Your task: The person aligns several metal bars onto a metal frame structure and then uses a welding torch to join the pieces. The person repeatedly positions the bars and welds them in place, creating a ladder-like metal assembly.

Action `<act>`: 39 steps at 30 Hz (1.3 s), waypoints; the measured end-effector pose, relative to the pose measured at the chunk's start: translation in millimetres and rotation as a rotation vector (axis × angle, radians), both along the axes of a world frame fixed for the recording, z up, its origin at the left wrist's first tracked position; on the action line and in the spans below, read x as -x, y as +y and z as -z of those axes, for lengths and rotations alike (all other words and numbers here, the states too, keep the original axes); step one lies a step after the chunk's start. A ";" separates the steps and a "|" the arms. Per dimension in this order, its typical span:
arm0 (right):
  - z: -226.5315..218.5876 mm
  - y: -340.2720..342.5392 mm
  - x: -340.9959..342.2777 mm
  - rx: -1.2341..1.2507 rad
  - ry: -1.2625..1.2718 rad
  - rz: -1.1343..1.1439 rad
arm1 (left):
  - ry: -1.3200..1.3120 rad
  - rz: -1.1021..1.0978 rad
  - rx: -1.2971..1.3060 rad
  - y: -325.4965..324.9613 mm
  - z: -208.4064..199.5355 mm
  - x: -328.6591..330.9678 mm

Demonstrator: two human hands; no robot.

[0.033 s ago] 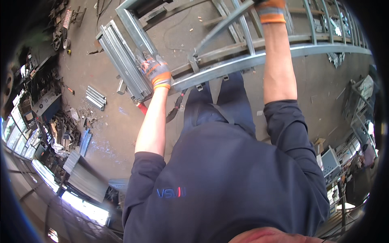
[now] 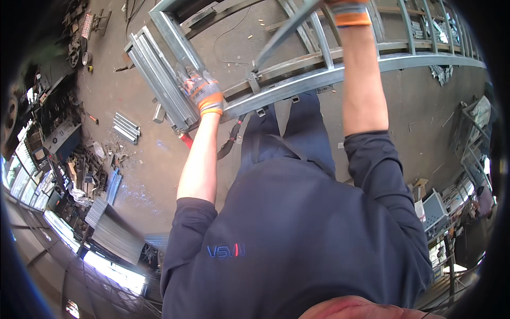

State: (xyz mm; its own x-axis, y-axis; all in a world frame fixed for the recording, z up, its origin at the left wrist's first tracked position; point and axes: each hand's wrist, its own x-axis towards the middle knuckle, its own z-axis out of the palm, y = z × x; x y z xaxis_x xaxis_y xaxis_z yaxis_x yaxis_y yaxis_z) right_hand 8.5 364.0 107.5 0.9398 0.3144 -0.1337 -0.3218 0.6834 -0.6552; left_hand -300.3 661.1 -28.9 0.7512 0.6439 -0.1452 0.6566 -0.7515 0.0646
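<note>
A long frame of grey steel tubes (image 2: pixel 329 77) lies in front of me above the concrete floor. My left hand (image 2: pixel 203 93), in a grey and orange glove, grips the frame's left corner where a bundle of steel profiles (image 2: pixel 159 80) lies along it. My right hand (image 2: pixel 348 10), gloved the same way, reaches up to the picture's top edge and holds the upper end of a slanted steel bar (image 2: pixel 284 34) that runs down to the frame. Its fingers are partly cut off. A red-handled tool (image 2: pixel 186 141) shows just below the corner.
Short steel offcuts (image 2: pixel 126 126) lie on the floor to the left. Scrap, machines and boxes (image 2: pixel 69 154) crowd the left wall, with corrugated sheets (image 2: pixel 114 234) below them. A metal rack (image 2: pixel 473 133) and crates (image 2: pixel 433 210) stand at the right.
</note>
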 end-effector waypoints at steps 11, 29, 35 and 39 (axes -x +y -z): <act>-7.9 78.2 -57.5 0.025 0.061 -0.208 | 0.169 0.185 -0.136 -8.3 -10.1 5.9; 25.2 312.3 -39.6 0.910 -0.413 -0.368 | -0.377 0.058 0.003 -16.5 -15.5 9.5; 95.8 359.1 -50.0 1.095 -0.420 -0.525 | -0.075 0.118 0.022 -9.1 6.0 25.7; 86.0 358.7 -43.1 1.138 -0.742 -0.338 | 0.184 0.090 0.130 -10.8 9.4 20.7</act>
